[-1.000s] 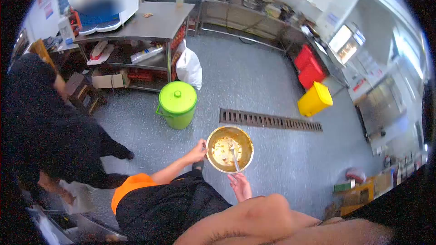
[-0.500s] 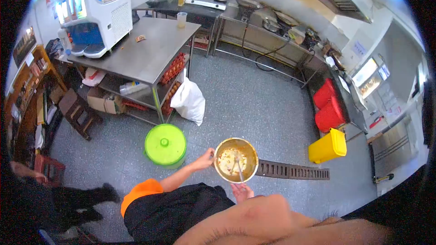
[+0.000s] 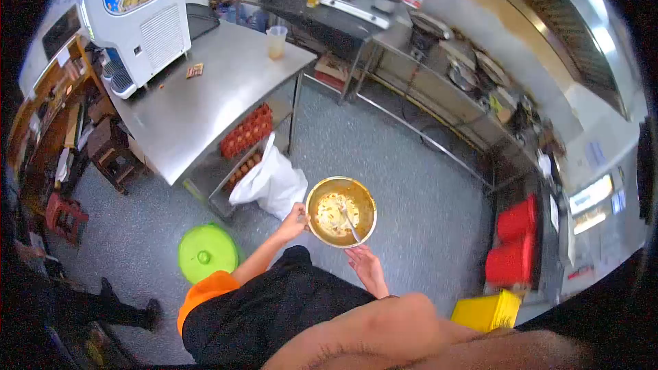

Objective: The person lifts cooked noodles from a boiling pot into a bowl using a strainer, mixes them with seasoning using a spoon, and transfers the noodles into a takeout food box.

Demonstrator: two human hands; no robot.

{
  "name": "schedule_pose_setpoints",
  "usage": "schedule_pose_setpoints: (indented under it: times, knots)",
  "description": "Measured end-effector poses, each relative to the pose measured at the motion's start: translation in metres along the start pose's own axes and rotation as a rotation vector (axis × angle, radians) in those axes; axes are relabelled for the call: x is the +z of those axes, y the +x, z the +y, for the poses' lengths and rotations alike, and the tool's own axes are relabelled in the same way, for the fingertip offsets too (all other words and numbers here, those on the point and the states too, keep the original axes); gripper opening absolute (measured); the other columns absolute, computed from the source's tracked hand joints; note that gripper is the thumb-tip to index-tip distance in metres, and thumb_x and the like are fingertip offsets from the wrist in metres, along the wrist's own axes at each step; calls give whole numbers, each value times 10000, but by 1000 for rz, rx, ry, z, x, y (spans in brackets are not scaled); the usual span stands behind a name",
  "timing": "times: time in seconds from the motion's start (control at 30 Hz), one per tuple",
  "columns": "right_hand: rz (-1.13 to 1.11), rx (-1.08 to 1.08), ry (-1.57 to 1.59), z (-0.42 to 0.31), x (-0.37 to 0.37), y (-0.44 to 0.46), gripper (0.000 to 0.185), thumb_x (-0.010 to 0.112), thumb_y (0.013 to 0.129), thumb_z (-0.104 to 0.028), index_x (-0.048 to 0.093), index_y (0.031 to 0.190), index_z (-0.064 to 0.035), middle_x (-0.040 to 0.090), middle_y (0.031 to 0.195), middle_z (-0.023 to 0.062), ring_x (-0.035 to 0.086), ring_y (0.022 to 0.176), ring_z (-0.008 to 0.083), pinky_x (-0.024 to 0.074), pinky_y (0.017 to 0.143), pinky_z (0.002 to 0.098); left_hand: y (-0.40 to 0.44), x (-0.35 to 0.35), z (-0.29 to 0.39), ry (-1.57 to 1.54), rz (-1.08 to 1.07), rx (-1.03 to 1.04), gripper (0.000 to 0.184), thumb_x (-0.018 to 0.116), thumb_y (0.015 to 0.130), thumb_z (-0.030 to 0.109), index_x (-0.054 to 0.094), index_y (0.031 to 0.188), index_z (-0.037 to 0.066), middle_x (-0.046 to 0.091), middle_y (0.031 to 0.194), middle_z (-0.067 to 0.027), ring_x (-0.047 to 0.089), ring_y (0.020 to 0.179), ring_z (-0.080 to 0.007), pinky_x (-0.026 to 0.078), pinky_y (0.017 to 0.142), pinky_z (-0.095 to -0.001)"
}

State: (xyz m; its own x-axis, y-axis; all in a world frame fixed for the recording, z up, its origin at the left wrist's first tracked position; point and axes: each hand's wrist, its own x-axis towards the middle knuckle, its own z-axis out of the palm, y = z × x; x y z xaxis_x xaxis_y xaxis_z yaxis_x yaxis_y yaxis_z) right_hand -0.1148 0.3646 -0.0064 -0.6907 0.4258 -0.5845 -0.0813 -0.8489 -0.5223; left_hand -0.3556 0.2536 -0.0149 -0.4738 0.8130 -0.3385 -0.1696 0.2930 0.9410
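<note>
In front of my body I carry a metal mixing bowl point(image 3: 371, 209), with a pale, lumpy mixture point(image 3: 334, 214) in its bottom. A metal spoon point(image 3: 351, 225) leans in the mixture, its handle toward the near right rim. My left hand point(image 3: 295, 223) is closed on the bowl's left rim. My right hand point(image 3: 368, 268) grips the bowl's near edge from below, its fingertips partly hidden under it. Just past the bowl, a white sack point(image 3: 271, 181) stands on the floor.
A steel table point(image 3: 205, 106) ahead left bears a white dispenser machine point(image 3: 140, 27) and a plastic jug point(image 3: 276, 42); egg trays point(image 3: 247, 130) sit below. A green-lidded bucket point(image 3: 205, 253) is at left. Red bins point(image 3: 510, 260) and a yellow bin point(image 3: 486, 310) stand right. Another person's legs point(image 3: 103, 310) show lower left.
I have moved forward and turned, so the steel table and sack are closer and the bins sit lower in view. Both hands still hold the bowl, with the spoon inside.
</note>
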Motion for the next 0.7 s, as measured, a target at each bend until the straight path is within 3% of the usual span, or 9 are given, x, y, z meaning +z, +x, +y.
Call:
schedule_pose_setpoints:
  times: [0.23, 0.27, 0.37, 0.4, 0.5, 0.53, 0.63, 0.7]
  knots:
    - [-131, 36, -62, -139, 37, 224, 237, 527, 802, -110, 494, 1032, -67, 558, 1063, 109, 512, 1057, 249, 409, 794, 334, 232, -45, 23, -103, 180, 9, 237, 479, 878, 72, 316, 1049, 58, 461, 974, -112, 560, 735, -174, 507, 562, -287]
    - [-86, 46, 34, -139, 75, 244, 240, 534, 802, -130, 498, 1029, -61, 556, 1058, 117, 514, 1046, 251, 420, 792, 329, 254, -83, 32, -125, 122, -63, 252, 503, 870, 121, 329, 1050, 90, 475, 959, -95, 561, 687, -161, 466, 522, -273]
    - [-10, 113, 97, -189, 71, 360, 244, 541, 798, -159, 503, 1015, -52, 554, 1054, 125, 513, 1040, 245, 437, 777, 334, 372, -95, 49, -111, 135, -63, 261, 509, 864, 153, 333, 1053, 119, 476, 960, -78, 562, 658, -155, 429, 513, -266]
    - [24, 109, 107, -207, 68, 392, 247, 541, 795, -183, 507, 998, -45, 554, 1043, 130, 524, 1018, 244, 452, 755, 349, 404, -97, 64, -38, 126, -159, 199, 474, 889, 156, 338, 1033, 135, 486, 953, -41, 599, 703, -147, 345, 485, -212]
    - [-13, 46, 74, -280, 98, 448, 207, 530, 801, -177, 508, 966, -54, 555, 1021, 121, 531, 1005, 251, 455, 754, 357, 518, -106, 52, -140, 137, -58, 192, 477, 891, 151, 343, 1026, 123, 485, 964, -45, 582, 797, -159, 429, 514, -255]
    - [-2, 54, 86, -302, 109, 465, 207, 530, 801, -177, 508, 966, -54, 555, 1021, 121, 531, 1005, 251, 455, 754, 357, 545, -107, 69, -180, 117, -34, 192, 478, 888, 125, 347, 1027, 107, 479, 985, -58, 541, 887, -172, 511, 638, -325]
    - [25, -24, 28, -373, 121, 542, 149, 520, 812, -177, 494, 929, -88, 561, 984, 105, 536, 998, 273, 454, 756, 363, 634, -97, 136, -158, 125, 22, 225, 488, 860, 96, 348, 1035, 86, 461, 962, -85, 523, 843, -166, 495, 622, -306]
    - [80, -109, 164, -411, 112, 608, 120, 516, 814, -157, 467, 917, -121, 567, 963, 102, 533, 1004, 297, 454, 755, 371, 723, -96, 128, -180, 149, 82, 214, 484, 860, 85, 350, 1027, 78, 450, 969, -90, 505, 869, -168, 504, 648, -309]
